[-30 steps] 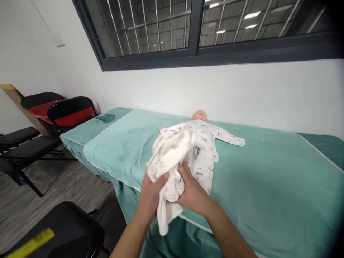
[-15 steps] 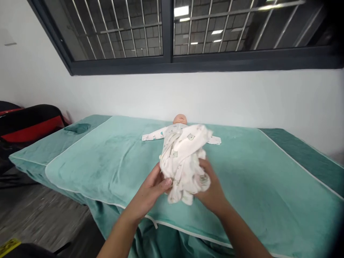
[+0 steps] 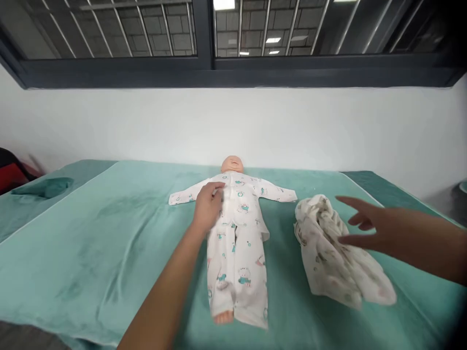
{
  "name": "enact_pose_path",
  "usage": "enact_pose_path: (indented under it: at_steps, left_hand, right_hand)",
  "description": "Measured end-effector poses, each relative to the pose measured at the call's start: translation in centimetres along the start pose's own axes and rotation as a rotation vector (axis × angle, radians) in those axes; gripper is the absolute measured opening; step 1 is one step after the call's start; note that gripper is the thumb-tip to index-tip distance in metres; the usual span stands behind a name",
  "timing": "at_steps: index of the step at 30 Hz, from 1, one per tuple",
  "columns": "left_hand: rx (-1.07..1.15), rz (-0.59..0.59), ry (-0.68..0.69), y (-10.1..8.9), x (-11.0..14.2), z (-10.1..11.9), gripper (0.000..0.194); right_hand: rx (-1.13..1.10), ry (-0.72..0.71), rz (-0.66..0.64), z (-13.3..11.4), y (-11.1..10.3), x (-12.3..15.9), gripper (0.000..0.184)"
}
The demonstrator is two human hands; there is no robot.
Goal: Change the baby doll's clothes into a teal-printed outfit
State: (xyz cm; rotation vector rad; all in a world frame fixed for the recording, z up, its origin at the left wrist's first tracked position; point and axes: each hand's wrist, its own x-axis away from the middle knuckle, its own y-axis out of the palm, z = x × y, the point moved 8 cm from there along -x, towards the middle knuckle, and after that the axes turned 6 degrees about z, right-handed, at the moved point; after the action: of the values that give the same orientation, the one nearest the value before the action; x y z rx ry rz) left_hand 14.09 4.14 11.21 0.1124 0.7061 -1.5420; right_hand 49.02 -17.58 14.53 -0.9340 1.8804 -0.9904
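Observation:
A baby doll lies face up on the bed, arms spread, dressed in a white printed shirt and matching trousers. One foot shows at a trouser cuff. My left hand is over the shirt's left side, thumb and forefinger slightly apart near the front; whether it touches the fabric I cannot tell. To the right of the doll lies a crumpled white printed cloth, its kind unclear in the folds. My right hand hovers at its right side with fingers spread, holding nothing.
Green plush covers spread over the bed, with a face hole at the left end. Behind it stand a white wall and a dark-framed window. A red and black chair is at far left.
The bundled cloth, held in both hands over the doll before, now lies on the right, let go. My left hand has moved up to the doll's shirt, and the view has shifted.

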Motion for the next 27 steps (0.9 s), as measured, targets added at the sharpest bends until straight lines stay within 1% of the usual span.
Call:
enact_pose_path:
  at_steps: [1,2,3,4,5,6,7,9,10,11,13,15,17,22,25,27]
  left_hand:
    - [-0.025,0.000,0.044,0.8,-1.5,-0.1,0.029]
    - [-0.049,-0.008,0.080,1.7,-2.9,-0.3,0.031]
    - [-0.072,-0.022,0.115,2.5,-4.1,-0.6,0.033]
    - [-0.096,-0.041,0.156,3.3,-5.0,-0.9,0.036]
    - [-0.124,-0.066,0.199,4.2,-5.7,-1.3,0.038]
    - [-0.152,-0.094,0.240,4.9,-6.1,-1.6,0.041]
    - [-0.180,-0.125,0.274,5.5,-6.3,-2.0,0.043]
    - [-0.224,-0.171,0.305,6.2,-6.3,-2.7,0.046]
    - [-0.238,-0.180,0.301,6.3,-6.2,-3.0,0.046]
    - [-0.243,-0.184,0.289,6.3,-6.1,-3.1,0.046]
    - [-0.246,-0.186,0.262,6.2,-5.9,-3.1,0.045]
    - [-0.253,-0.194,0.243,6.2,-5.9,-2.9,0.045]
    - [-0.261,-0.192,0.225,6.2,-5.9,-2.9,0.044]
    - [-0.237,-0.160,0.230,6.1,-5.8,-2.9,0.043]
    - [-0.230,-0.136,0.240,5.9,-5.6,-2.8,0.041]
    - [-0.235,-0.120,0.234,5.8,-5.5,-2.7,0.040]
  right_hand:
    - [0.000,-0.063,-0.082,-3.5,0.5,-1.6,0.067]
    - [-0.047,-0.118,-0.108,-7.1,1.3,-3.4,0.057]
    - [-0.125,-0.158,-0.103,-10.6,2.5,-5.4,0.045]
    - [-0.234,-0.180,-0.065,-13.6,4.1,-7.4,0.036]
    - [-0.337,-0.205,-0.016,-16.1,6.1,-9.3,0.029]
    - [-0.409,-0.217,0.065,-17.9,8.2,-11.1,0.026]
    - [-0.454,-0.212,0.128,-19.0,10.5,-12.6,0.025]
    - [-0.545,-0.162,0.146,-19.6,15.4,-14.6,0.028]
    - [-0.589,-0.129,0.151,-19.5,17.3,-15.1,0.026]
    - [-0.625,-0.098,0.151,-19.1,18.7,-15.3,0.024]
    - [-0.685,-0.053,0.141,-18.5,20.1,-15.1,0.020]
    - [-0.734,-0.030,0.113,-18.1,20.4,-14.6,0.020]
    - [-0.757,-0.030,0.090,-18.1,20.2,-14.4,0.021]
    - [-0.710,-0.107,0.068,-18.6,19.9,-14.5,0.025]
    - [-0.731,-0.126,0.035,-18.6,20.2,-14.6,0.026]
    - [-0.735,-0.130,0.044,-18.6,20.1,-14.7,0.026]
